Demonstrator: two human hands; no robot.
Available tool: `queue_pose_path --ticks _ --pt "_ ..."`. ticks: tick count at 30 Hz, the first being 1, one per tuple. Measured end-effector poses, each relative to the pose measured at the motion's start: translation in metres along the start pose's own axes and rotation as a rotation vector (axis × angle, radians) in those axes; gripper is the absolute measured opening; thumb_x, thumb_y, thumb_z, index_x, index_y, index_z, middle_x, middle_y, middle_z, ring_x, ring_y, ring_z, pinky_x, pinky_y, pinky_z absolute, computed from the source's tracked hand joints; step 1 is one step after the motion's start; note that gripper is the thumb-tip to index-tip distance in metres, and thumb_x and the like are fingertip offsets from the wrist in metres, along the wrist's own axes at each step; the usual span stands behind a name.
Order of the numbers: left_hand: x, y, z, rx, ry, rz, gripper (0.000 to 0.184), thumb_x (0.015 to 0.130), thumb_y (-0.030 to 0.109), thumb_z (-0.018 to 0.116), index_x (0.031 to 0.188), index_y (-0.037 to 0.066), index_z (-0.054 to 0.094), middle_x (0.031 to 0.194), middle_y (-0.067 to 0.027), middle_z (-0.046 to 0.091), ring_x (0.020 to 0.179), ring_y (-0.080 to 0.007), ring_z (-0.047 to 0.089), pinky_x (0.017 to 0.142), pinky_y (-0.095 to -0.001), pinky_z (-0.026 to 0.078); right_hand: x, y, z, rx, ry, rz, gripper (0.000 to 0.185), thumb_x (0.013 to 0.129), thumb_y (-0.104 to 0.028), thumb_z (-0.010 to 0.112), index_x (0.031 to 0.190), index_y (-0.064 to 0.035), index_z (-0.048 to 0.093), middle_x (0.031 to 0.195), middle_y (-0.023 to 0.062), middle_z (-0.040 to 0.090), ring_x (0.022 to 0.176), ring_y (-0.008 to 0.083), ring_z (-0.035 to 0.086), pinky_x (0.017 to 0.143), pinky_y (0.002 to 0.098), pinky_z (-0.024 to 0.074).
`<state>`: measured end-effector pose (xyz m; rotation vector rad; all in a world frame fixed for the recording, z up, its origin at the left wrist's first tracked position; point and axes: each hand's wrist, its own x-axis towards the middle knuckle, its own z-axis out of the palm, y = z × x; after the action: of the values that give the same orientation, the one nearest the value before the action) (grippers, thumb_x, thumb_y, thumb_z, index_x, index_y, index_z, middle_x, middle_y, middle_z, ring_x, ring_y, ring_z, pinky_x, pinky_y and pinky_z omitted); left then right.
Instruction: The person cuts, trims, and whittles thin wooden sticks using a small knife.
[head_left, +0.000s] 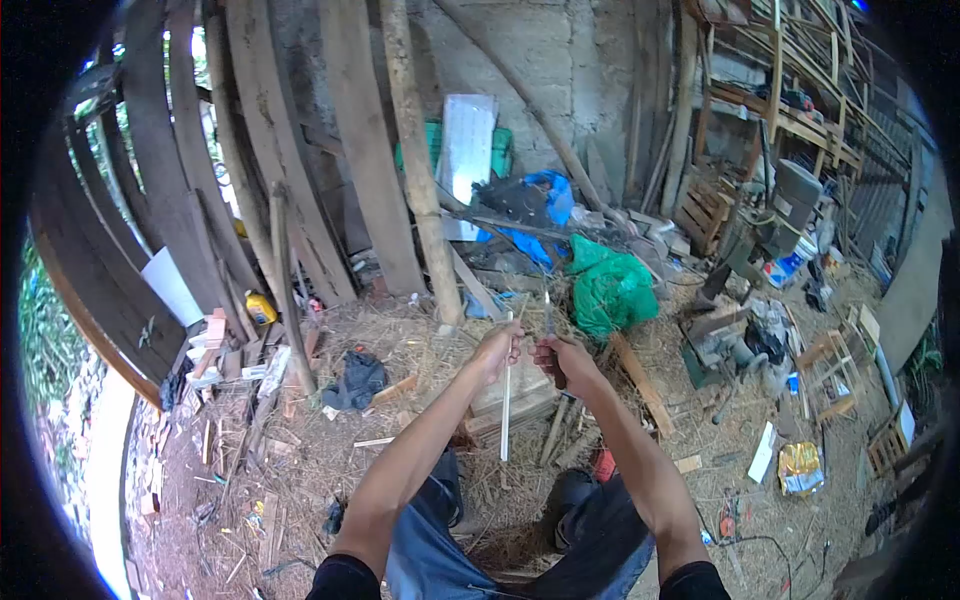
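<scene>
My left hand [495, 354] is closed around the upper part of a thin pale strip [505, 420], which looks like wood or split bamboo. The strip hangs nearly upright, its lower end above the littered ground between my legs. In my closed right hand [566, 364] is a knife [548, 318], its narrow blade pointing up and away from me. A dark part of its handle shows below my fingers. The two hands are close together, and the blade stands apart from the strip. Behind the strip lies a flat wooden block [520, 405].
Shavings cover the ground. Ahead are a green sack [610, 290], a blue tarp [545, 200] and a leaning pole [415, 160]. A wooden plank [642, 385] lies to the right, a black plastic bag [355, 382] to the left. A yellow bottle [260, 307] stands by the boards.
</scene>
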<state>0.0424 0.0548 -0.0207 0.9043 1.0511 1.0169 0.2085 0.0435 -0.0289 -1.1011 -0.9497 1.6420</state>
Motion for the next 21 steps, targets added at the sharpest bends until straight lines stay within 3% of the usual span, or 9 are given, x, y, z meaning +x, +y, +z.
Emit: queue_pose_path --ticks 1,4,7,10,13,17,19,20,21 --pt "0.018 -0.014 0.003 0.174 -0.021 -0.001 0.029 0.096 0.03 0.039 0.095 0.004 0.053 0.071 0.0003 0.047 0.056 -0.0093 0.043 0.049 -0.025 0.036 0.009 0.005 -0.011 0.003 0.021 0.006 0.022 0.092 -0.018 0.048 0.097 -0.0001 0.059 0.08 0.0113 0.064 0.068 0.0176 0.062 0.069 0.0283 0.0472" --pt "0.054 -0.065 0.019 0.298 0.057 -0.059 0.025 0.093 0.025 0.045 0.089 0.002 0.055 0.067 -0.0023 0.053 0.054 -0.0116 0.048 0.049 -0.0276 0.04 0.047 0.041 -0.045 -0.394 0.408 -0.095 0.016 0.085 -0.014 0.049 0.078 -0.0014 0.057 0.059 0.0066 0.053 0.043 0.0173 0.048 0.039 0.0338 0.0331" --pt "0.085 -0.142 0.025 0.279 0.07 -0.085 0.025 0.089 0.022 0.049 0.09 -0.001 0.058 0.073 -0.0129 0.062 0.065 -0.0221 0.061 0.057 -0.0347 0.047 0.052 0.095 -0.08 -0.409 0.587 0.093 0.016 0.081 -0.012 0.052 0.072 -0.0001 0.057 0.057 0.0068 0.049 0.043 0.017 0.046 0.04 0.0354 0.0308" --pt "0.092 -0.198 0.024 0.945 0.01 0.118 0.025 0.09 0.02 0.048 0.083 0.0 0.06 0.07 -0.0137 0.061 0.065 -0.0215 0.061 0.061 -0.0366 0.047 0.053 0.148 -0.1 -0.314 0.549 0.237 0.016 0.077 -0.012 0.058 0.071 0.0026 0.056 0.057 0.0091 0.05 0.044 0.0178 0.047 0.04 0.0364 0.0304" --pt "0.103 -0.262 0.02 0.981 -0.088 -0.182 0.025 0.087 0.023 0.05 0.088 0.001 0.062 0.074 -0.0166 0.063 0.069 -0.0269 0.062 0.065 -0.0405 0.047 0.066 0.199 -0.112 -0.397 0.535 0.293 0.019 0.077 -0.016 0.058 0.078 0.0039 0.058 0.064 0.0133 0.055 0.051 0.0212 0.052 0.044 0.0371 0.0347" --pt "0.108 -0.334 0.011 0.91 0.026 -0.202 0.026 0.081 0.015 0.05 0.099 0.001 0.063 0.086 -0.0213 0.064 0.083 -0.0332 0.063 0.071 -0.0439 0.047 0.102 0.292 -0.153 -0.626 0.482 0.321 0.043 0.079 -0.03 0.052 0.101 0.006 0.061 0.089 0.0266 0.063 0.077 0.0321 0.064 0.061 0.0392 0.0468" --pt "0.119 -0.381 0.0 0.879 0.127 -0.318 0.035 0.079 0.011 0.048 0.111 0.002 0.058 0.096 -0.0228 0.063 0.091 -0.0364 0.061 0.078 -0.044 0.046 0.128 0.358 -0.178 -0.695 0.485 0.162 0.033 0.074 -0.024 0.055 0.085 0.0061 0.061 0.079 0.0286 0.062 0.076 0.0432 0.061 0.066 0.0463 0.0467" --pt "0.121 -0.4 -0.006 0.834 0.184 -0.341 0.039 0.079 0.012 0.047 0.116 0.002 0.054 0.099 -0.0229 0.062 0.094 -0.0375 0.059 0.081 -0.0435 0.046 0.124 0.365 -0.187 -1.295 0.139 -0.228 0.03 0.077 -0.024 0.054 0.084 0.0042 0.061 0.079 0.0275 0.061 0.077 0.0451 0.059 0.066 0.0482 0.046" --pt "0.12 -0.415 -0.007 0.783 0.246 -0.361 0.043 0.08 0.012 0.047 0.122 0.002 0.05 0.103 -0.0231 0.061 0.097 -0.0385 0.058 0.084 -0.0429 0.045 0.131 0.388 -0.192 -1.297 0.125 -0.209 0.03 0.077 -0.024 0.054 0.084 0.0042 0.061 0.079 0.0275 0.061 0.077 0.0451 0.059 0.066 0.0482 0.046"
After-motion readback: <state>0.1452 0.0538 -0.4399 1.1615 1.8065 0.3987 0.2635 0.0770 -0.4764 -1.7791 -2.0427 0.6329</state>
